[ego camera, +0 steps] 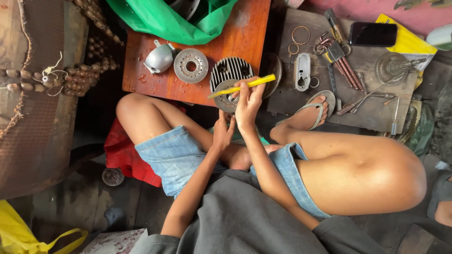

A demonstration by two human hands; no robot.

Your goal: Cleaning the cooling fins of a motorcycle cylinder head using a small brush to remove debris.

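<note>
finned cyl head (230, 70) on board (155, 80), disc (190, 65) left

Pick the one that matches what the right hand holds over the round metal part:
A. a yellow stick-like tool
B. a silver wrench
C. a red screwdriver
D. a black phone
A: the right hand grips a yellow stick-like tool slanted above the round metal part.

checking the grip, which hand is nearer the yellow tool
Right. The right hand holds the yellow tool in its fingers, above the finned metal part. The left hand sits lower, nearer the person's lap, apart from the tool.
</note>
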